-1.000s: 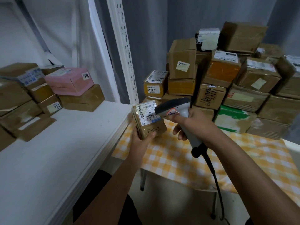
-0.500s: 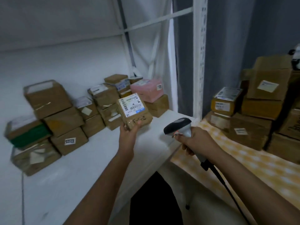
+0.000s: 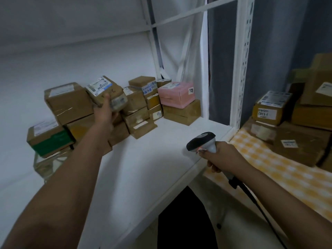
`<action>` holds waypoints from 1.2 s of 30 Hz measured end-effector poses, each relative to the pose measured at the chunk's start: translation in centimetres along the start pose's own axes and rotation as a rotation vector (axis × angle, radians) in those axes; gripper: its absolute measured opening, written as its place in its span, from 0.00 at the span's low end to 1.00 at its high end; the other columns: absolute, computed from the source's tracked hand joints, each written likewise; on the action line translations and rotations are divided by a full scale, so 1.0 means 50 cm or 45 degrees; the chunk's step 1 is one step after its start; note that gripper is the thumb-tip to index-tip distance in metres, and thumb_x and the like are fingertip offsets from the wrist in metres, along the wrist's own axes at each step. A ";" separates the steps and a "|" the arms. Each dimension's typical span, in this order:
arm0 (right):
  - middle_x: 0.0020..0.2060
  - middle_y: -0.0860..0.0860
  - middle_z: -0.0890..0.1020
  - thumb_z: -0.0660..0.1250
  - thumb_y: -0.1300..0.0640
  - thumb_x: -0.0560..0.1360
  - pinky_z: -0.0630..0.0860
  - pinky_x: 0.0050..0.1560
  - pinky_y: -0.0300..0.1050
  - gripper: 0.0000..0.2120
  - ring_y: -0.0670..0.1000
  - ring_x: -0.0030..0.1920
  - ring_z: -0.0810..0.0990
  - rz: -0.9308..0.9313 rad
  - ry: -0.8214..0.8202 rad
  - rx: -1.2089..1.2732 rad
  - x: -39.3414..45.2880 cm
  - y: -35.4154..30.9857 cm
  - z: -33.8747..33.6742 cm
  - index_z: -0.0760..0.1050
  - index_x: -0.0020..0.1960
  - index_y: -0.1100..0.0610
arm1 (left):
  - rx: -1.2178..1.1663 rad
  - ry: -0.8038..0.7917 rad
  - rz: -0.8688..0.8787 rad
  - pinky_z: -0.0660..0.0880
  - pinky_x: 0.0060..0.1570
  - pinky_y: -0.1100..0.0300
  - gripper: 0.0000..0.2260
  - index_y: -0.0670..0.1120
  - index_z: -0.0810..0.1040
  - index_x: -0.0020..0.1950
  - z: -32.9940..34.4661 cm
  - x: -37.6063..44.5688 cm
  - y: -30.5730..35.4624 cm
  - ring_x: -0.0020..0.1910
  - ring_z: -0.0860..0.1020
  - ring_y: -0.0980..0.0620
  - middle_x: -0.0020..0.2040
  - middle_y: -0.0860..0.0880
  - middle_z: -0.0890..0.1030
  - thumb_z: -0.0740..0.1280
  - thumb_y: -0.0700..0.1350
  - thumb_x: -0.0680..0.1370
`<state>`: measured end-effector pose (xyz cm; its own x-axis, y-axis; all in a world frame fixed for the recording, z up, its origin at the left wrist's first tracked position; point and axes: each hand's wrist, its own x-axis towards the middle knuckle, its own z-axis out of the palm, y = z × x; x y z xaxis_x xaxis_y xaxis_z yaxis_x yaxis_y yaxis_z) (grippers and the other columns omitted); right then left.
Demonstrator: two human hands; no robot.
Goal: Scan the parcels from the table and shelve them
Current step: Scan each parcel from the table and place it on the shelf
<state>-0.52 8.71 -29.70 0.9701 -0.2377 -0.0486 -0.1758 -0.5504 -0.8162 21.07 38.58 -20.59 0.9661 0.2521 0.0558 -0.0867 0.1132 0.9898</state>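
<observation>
While the left hand (image 3: pixel 105 112) grasps a small brown parcel (image 3: pixel 107 92) from below, centre-left of frame, the box sits tilted, label up, against the stacked parcels (image 3: pixel 70 103) at the back of the white shelf (image 3: pixel 152 159), prob. so it can be set on the pile. Right hand (image 3: pixel 221 157), lower right, is clenched round the corded scanner (image 3: pixel 202 141), held low w/ its head clear of the box. Legible: "772" (image 3: pixel 159 114); "3 5302" (image 3: pixel 262 114) on a table parcel, right. Held label blurred.
</observation>
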 end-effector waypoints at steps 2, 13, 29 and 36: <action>0.32 0.52 0.84 0.68 0.47 0.78 0.80 0.37 0.43 0.13 0.48 0.27 0.80 0.009 0.002 -0.010 0.002 -0.003 -0.002 0.79 0.46 0.58 | 0.008 0.045 -0.038 0.80 0.36 0.64 0.27 0.44 0.71 0.71 0.009 0.021 0.017 0.45 0.82 0.56 0.56 0.50 0.82 0.67 0.61 0.80; 0.32 0.51 0.84 0.68 0.47 0.78 0.81 0.38 0.45 0.12 0.49 0.28 0.80 0.022 -0.039 -0.021 0.010 -0.007 0.003 0.78 0.46 0.56 | -0.042 0.109 -0.137 0.78 0.54 0.54 0.17 0.48 0.74 0.49 0.038 0.051 0.047 0.41 0.75 0.53 0.49 0.49 0.78 0.51 0.55 0.87; 0.28 0.48 0.82 0.68 0.47 0.78 0.77 0.29 0.36 0.12 0.43 0.22 0.78 0.058 -0.060 -0.002 0.014 0.004 0.009 0.76 0.43 0.55 | 0.095 0.213 0.055 0.78 0.36 0.60 0.15 0.46 0.77 0.66 0.077 0.004 -0.045 0.47 0.82 0.53 0.63 0.44 0.80 0.58 0.44 0.82; 0.29 0.49 0.82 0.67 0.47 0.79 0.80 0.35 0.41 0.14 0.44 0.23 0.78 0.047 -0.051 -0.023 0.006 0.000 0.002 0.77 0.41 0.56 | 0.933 0.122 0.323 0.64 0.73 0.54 0.24 0.43 0.64 0.78 0.054 0.048 -0.045 0.75 0.62 0.41 0.78 0.40 0.56 0.64 0.43 0.82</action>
<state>-0.20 8.70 -29.76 0.9687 -0.2265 -0.1016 -0.2143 -0.5565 -0.8027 24.26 36.32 -22.33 0.9102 0.2708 0.3134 -0.0874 -0.6140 0.7845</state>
